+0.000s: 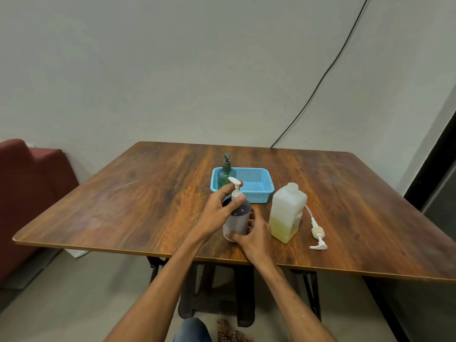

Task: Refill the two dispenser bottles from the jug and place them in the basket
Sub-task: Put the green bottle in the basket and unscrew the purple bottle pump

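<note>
Right hand grips bottle low (left hand pinches pump).

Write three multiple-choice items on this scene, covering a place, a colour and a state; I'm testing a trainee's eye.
1. Where is the green bottle? A inside the basket B outside it, to its right C outside it, in front
2. What colour is the basket? A red B blue C white
3. How is the jug at its mouth? A capped B open C taped shut
Answers: 1 A, it stands in the basket's left end; 2 B, its mesh walls are light blue; 3 B, the neck shows no cap.
</note>
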